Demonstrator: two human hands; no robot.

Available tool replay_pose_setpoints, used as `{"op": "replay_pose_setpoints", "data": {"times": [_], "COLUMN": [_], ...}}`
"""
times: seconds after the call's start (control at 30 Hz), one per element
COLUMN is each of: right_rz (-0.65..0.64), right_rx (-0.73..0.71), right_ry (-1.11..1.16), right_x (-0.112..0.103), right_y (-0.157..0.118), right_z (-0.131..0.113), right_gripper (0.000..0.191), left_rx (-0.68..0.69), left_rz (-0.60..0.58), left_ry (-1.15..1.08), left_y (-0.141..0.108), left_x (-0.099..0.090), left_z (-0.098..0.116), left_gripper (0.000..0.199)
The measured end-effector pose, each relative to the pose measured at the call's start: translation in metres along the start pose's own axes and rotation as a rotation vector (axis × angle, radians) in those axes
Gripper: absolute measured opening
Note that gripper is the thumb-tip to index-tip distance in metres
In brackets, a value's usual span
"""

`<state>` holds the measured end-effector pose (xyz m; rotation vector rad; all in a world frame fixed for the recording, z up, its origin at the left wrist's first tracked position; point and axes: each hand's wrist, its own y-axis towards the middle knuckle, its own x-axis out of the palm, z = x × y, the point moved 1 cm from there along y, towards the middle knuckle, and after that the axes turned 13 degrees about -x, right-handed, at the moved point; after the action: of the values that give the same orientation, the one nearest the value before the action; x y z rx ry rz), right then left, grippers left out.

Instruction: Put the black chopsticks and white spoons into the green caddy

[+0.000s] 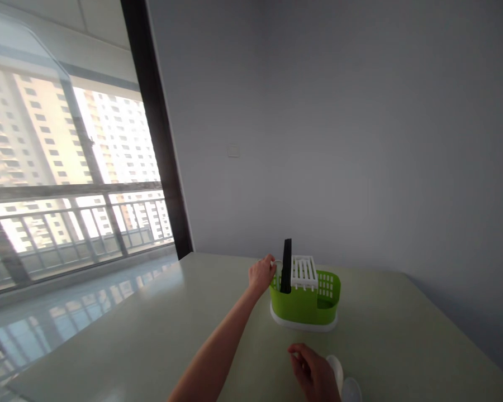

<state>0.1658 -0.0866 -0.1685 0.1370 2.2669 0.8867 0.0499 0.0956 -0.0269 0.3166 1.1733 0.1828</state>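
Note:
A green basket (302,306) with a white base stands on the table. A white slatted rack (305,272) sits across its top, and a long black object (286,265) rises upright at its left part. My left hand (261,273) is at the basket's left rim, fingers closed by a pale, spoon-like item (279,269); what the fingertips hold is too small to make out. My right hand (312,373) hovers over the table in front of the basket, fingers curled, with nothing visible in them. Beside it, partly behind the hand, lie two white spoon-like pieces (336,369) (351,389).
The pale table (184,312) reaches to a grey wall (339,139) behind the basket. A small wall plate (233,151) is on that wall. At the left are a dark frame (157,123) and a large window with a railing.

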Motion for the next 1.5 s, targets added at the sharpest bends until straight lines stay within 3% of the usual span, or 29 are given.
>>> {"op": "replay_pose_setpoints", "data": {"times": [0.13, 0.2, 0.27, 0.37, 0.5, 0.63, 0.77, 0.87, 0.97, 1.07, 1.2, 1.3, 1.37, 1.5], "right_rz": [0.063, 0.099, 0.125, 0.162, 0.218, 0.289, 0.301, 0.211, 0.162, 0.159, 0.220, 0.263, 0.201, 0.017], "right_rx": [-0.105, -0.228, -0.367, -0.512, -0.561, -0.572, -0.557, -0.505, -0.437, -0.311, -0.002, 0.152, 0.166, 0.117], "right_ry": [-0.040, -0.100, -0.183, -0.258, -0.260, -0.293, -0.321, -0.357, -0.336, -0.229, -0.038, 0.033, 0.063, 0.061], "right_x": [-0.003, -0.005, -0.005, -0.005, -0.007, -0.010, -0.010, -0.009, -0.009, -0.012, -0.012, -0.008, -0.005, 0.002], "right_y": [-0.001, -0.002, -0.003, -0.002, 0.000, 0.001, 0.000, -0.001, -0.002, -0.003, -0.003, -0.003, -0.002, -0.002], "right_z": [-0.008, -0.013, -0.020, -0.031, -0.040, -0.041, -0.033, -0.030, -0.031, -0.033, -0.026, -0.016, -0.011, -0.008], "right_gripper": [0.021, 0.019, 0.020, 0.022, 0.022, 0.021, 0.022, 0.022, 0.022, 0.023, 0.019, 0.034, 0.043, 0.033], "left_rx": [-0.003, 0.010, 0.049, 0.139, 0.232, 0.254, 0.239, 0.202, 0.134, 0.088, 0.085, 0.100, 0.125, 0.175], "left_rz": [0.071, 0.131, 0.117, -0.078, -0.392, -0.666, -0.744, -0.693, -0.527, -0.358, -0.169, -0.080, -0.037, 0.034], "left_ry": [-0.078, -0.192, -0.311, -0.383, -0.378, -0.330, -0.324, -0.425, -0.489, -0.489, -0.479, -0.453, -0.436, -0.402], "left_y": [-0.014, -0.033, -0.059, -0.102, -0.140, -0.151, -0.153, -0.152, -0.147, -0.141, -0.140, -0.147, -0.154, -0.164], "left_x": [-0.013, -0.015, -0.009, 0.016, 0.059, 0.088, 0.101, 0.101, 0.088, 0.060, 0.018, -0.002, -0.007, -0.009], "left_z": [-0.001, -0.002, -0.002, 0.002, 0.014, 0.026, 0.029, 0.024, 0.012, 0.000, -0.013, -0.019, -0.023, -0.029], "left_gripper": [0.029, 0.026, 0.022, 0.018, 0.021, 0.028, 0.018, 0.009, 0.004, 0.009, 0.018, 0.020, 0.021, 0.021]}}
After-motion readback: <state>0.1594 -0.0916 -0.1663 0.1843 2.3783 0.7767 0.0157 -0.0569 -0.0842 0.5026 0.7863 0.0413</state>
